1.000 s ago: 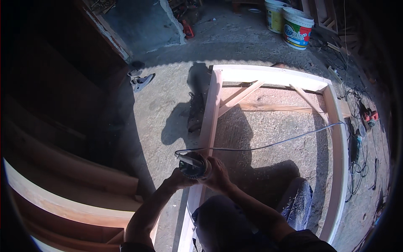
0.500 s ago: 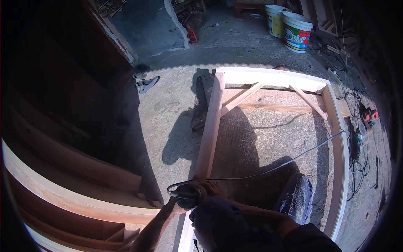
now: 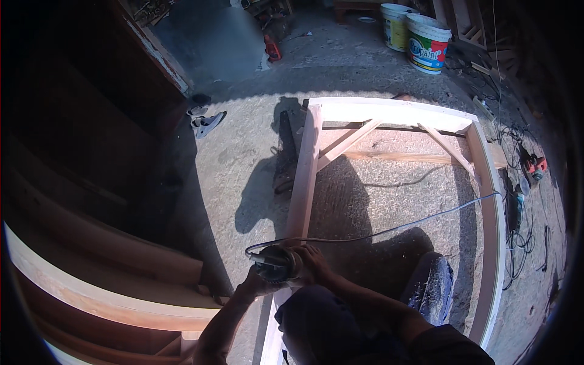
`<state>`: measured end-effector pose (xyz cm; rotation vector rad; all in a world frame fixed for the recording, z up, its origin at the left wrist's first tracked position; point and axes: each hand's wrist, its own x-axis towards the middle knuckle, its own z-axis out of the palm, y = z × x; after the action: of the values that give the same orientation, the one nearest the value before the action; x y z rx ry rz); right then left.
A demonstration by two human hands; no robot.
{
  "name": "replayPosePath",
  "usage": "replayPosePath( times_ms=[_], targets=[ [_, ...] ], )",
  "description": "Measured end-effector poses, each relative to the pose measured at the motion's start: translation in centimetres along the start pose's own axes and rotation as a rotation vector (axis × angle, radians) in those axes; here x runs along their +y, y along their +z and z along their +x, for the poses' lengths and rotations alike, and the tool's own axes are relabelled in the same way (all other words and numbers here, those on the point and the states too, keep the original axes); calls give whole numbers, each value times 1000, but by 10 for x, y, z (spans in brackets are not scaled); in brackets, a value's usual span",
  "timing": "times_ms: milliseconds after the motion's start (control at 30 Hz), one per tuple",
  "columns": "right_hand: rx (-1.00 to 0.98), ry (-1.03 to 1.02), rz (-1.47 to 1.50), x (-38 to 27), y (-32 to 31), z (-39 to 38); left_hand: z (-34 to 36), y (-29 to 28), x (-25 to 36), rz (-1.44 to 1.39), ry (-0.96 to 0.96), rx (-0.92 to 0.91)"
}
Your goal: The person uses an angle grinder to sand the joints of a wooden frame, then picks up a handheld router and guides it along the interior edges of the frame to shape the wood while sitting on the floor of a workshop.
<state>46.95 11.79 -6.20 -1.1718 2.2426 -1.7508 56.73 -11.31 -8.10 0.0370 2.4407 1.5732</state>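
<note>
A dark, rounded corded power tool [image 3: 272, 265] rests on the left rail of a pale wooden frame [image 3: 306, 182]. My left hand [image 3: 254, 283] is closed round the tool's left rear side. On its right side, my right hand [image 3: 309, 260] grips the front of the tool, fingers bent over it beside the rail. The tool's underside and most of my fingertips are hidden. Its cord [image 3: 365, 236] loops from the tool and runs right, over the frame's right rail. My knee, in dark cloth, covers part of the near rail.
A second wooden frame [image 3: 115, 295] lies at the lower left. Diagonal braces [image 3: 350, 146] cross the frame's far corners. Two paint buckets [image 3: 427, 45] stand far right. Sandals [image 3: 208, 124] and a handsaw [image 3: 286, 152] lie on the concrete floor. Cables and a red power tool [image 3: 536, 167] lie at right.
Both hands and the power tool have moved slightly away from me along the rail. My right hand has come up beside the tool, and the cord has shifted with it.
</note>
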Motion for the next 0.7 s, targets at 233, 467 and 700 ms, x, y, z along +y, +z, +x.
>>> replayPosePath(
  times_ms=[233,467,700],
  targets=[
    [53,12,-48,13,-20,30,46,-16,43,388,34,-64],
    [70,80,-52,22,-32,63,90,-28,36,426,19,-103],
    [118,79,-42,31,-51,95,134,-43,59,623,33,-114]
  ],
)
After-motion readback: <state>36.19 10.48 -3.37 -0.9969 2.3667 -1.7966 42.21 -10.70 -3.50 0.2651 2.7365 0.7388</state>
